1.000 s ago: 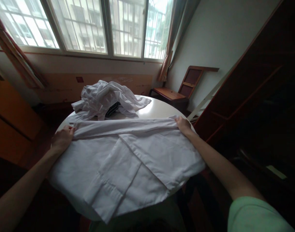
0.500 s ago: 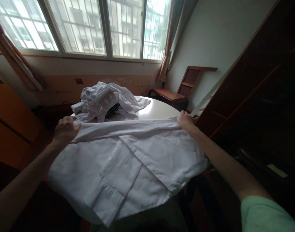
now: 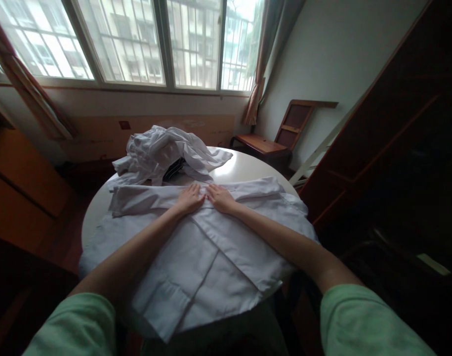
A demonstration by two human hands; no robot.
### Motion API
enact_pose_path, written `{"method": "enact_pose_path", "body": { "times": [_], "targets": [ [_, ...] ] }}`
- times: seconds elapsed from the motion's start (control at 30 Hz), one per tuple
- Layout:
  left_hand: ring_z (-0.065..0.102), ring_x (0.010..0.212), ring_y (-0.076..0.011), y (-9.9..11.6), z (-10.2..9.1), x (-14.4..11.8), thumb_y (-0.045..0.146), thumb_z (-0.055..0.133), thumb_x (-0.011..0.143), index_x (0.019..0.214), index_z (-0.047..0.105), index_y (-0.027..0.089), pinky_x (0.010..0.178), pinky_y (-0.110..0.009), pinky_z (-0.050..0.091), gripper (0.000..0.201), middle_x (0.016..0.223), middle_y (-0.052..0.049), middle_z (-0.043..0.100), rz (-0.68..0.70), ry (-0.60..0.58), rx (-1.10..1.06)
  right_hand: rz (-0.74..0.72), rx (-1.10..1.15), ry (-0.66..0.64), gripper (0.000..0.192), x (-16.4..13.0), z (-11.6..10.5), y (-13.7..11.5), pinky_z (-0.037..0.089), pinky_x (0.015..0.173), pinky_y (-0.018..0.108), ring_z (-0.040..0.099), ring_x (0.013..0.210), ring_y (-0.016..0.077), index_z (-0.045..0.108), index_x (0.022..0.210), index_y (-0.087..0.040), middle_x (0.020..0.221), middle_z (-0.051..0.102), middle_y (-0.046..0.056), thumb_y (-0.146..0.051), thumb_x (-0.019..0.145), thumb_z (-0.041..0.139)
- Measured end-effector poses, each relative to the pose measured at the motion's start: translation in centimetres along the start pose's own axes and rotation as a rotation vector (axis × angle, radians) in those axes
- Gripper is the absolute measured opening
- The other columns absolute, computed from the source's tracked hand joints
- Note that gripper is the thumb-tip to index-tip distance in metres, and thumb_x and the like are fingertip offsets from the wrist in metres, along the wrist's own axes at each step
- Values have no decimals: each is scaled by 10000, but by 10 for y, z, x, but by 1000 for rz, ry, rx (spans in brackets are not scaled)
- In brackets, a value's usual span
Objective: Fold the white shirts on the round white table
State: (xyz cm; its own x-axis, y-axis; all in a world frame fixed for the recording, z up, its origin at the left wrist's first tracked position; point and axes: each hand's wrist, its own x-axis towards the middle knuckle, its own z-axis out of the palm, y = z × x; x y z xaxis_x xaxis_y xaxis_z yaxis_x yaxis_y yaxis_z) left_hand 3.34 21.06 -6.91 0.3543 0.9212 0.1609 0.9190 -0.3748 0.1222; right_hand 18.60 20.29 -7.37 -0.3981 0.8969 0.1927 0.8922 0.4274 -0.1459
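A white garment [image 3: 218, 257], possibly a shirt or coat, lies spread over the round white table [image 3: 90, 217], its lower part hanging past the near edge. Along its far side runs a folded-over band of cloth. My left hand [image 3: 190, 199] rests flat on that band near the middle, fingers stretched out. Close beside it, my right hand [image 3: 219, 197] also lies flat on the cloth, fingers extended. Just beyond both hands sits a crumpled heap of white clothes [image 3: 162, 148], with a dark striped piece [image 3: 174, 169] showing in it.
A wooden chair [image 3: 263, 143] stands behind the table on the right. Dark wooden furniture [image 3: 359, 163] leans into view at right, and an orange-brown cabinet [image 3: 25, 173] is at left. Barred windows [image 3: 192, 44] with curtains [image 3: 33, 84] line the far wall.
Both hands have moved inward from the ends of the garment's far edge to its middle. The left hand's raised fingers now lie flat, and the cloth's far edge lies lower on the table.
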Motion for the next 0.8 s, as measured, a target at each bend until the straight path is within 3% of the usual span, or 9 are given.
{"method": "enact_pose_path", "body": {
  "times": [0.1,0.27,0.43,0.5,0.6,0.7,0.8],
  "targets": [
    [297,1334,-262,-35,-7,-14,447,272,903,1369,349,50,1084,-382,235,617,1426,-163,362,-55,-51,31,51,-27,-42,556,-12,-9,24,228,1082,366,269,1349,222,369,1371,-89,1449,333,125,-419,928,309],
    [215,1370,-259,-101,-22,-44,460,260,897,1408,309,143,1095,-420,198,603,1470,-107,299,-167,21,49,170,-119,-66,539,-39,-28,82,237,1075,406,252,1357,222,366,1377,-153,1464,310,101,-446,938,252],
    [198,1377,-252,-170,-31,-72,475,285,871,1406,313,108,1094,-414,205,649,1477,-130,270,-363,-55,30,316,-226,-68,498,-69,-44,150,257,1066,417,293,1338,215,398,1346,-149,1437,361,112,-398,930,284],
    [215,1371,-252,-182,-35,-77,456,311,862,1386,351,99,1086,-406,225,636,1465,-139,295,-392,-46,34,339,-244,-60,489,-75,-47,166,258,1066,430,290,1337,220,407,1337,-144,1436,362,115,-377,924,291],
    [335,1314,-267,-183,-41,-79,400,326,858,1321,443,109,1039,-395,300,560,1406,-148,399,-417,29,35,351,-259,-43,490,-80,-46,174,253,1072,435,285,1338,225,413,1329,-122,1435,361,122,-361,920,286],
    [506,1148,-272,-182,-51,-78,356,358,837,1164,571,117,937,-344,392,458,1226,-164,561,-486,131,70,357,-279,-25,491,-80,-44,173,249,1077,422,285,1338,226,419,1322,-99,1430,368,126,-344,918,285],
    [579,1004,-284,-188,-63,-76,397,446,789,960,643,139,831,-330,438,367,1082,-166,615,-561,131,113,345,-291,-12,490,-80,-43,172,252,1078,414,293,1334,229,426,1313,-84,1420,383,130,-335,911,303]
  ]
}}
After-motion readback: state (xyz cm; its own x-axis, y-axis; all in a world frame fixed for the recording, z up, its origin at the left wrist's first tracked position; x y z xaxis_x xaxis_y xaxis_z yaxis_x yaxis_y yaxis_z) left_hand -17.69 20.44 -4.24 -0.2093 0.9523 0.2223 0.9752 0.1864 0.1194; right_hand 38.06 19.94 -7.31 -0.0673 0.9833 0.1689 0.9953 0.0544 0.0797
